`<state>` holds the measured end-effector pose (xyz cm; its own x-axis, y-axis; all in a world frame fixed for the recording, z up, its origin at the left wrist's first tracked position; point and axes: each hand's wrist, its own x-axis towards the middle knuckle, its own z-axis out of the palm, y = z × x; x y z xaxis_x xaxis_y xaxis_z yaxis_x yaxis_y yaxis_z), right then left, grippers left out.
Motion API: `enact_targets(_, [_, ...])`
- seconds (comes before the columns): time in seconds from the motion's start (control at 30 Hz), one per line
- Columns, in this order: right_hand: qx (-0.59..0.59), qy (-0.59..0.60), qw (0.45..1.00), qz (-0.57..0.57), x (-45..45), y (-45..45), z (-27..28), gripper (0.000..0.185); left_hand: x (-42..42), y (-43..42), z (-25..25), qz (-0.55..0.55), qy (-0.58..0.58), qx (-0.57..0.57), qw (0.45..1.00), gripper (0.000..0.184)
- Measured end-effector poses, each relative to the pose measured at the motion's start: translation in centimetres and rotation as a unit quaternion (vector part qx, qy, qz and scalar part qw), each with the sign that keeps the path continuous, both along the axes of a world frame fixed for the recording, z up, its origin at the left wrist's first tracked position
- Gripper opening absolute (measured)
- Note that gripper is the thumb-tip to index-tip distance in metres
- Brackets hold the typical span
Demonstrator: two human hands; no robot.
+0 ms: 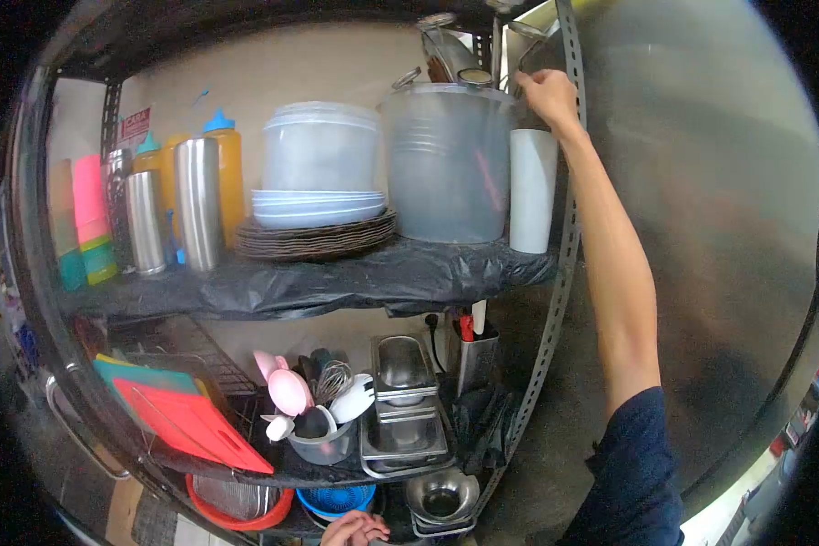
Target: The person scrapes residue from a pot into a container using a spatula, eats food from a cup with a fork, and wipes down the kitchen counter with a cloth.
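Note:
My right hand (548, 96) is raised at the upper shelf's right end, its fingers closed round the thin metal handle of a utensil (524, 56). Beside it stands a large translucent bucket (450, 168) with several metal-rimmed utensils sticking out of the top. A white cylinder (531, 191) is upright just below this hand. At the bottom of the view, my left hand (357, 529) has its fingers curled together, near a blue basket (337, 499); whether it holds anything is hidden.
Stacked plates (314, 238) and clear tubs (321, 150) share the upper shelf (318, 287) with bottles and steel tumblers (198, 205). Lower down are cutting boards (191, 423), a utensil tub (326, 446), steel pans (405, 432) and a knife holder (478, 359). A perforated post (555, 309) edges the right side.

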<state>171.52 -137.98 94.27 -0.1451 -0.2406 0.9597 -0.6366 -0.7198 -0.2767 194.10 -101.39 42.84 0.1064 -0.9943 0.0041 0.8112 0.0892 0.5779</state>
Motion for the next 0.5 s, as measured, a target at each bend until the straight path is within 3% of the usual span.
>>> enact_targets(0.1, [0.002,0.003,0.996,-0.085,0.7,-0.2,1.2,0.035,-0.7,-0.5,0.7,0.0,-0.028,0.004,1.0,0.027])
enact_targets(0.23, [0.014,-0.032,0.995,-0.095,1.4,-2.5,2.9,0.034,-0.9,-0.6,0.4,-0.015,-0.029,-0.029,0.999,0.027])
enact_targets(0.3, [0.029,-0.018,0.997,-0.068,1.1,-3.6,3.6,0.033,-1.2,-0.1,0.8,0.019,-0.043,0.023,0.999,0.026])
enact_targets(0.4, [0.049,-0.01,0.992,-0.113,1.0,-5.4,4.2,0.038,-1.5,0.0,1.1,0.046,-0.051,0.025,0.997,0.026])
enact_targets(0.5, [0.178,0.019,0.983,0.038,-0.1,-8.0,6.0,0.047,-1.2,-0.6,0.9,0.047,-0.058,0.02,0.997,0.026])
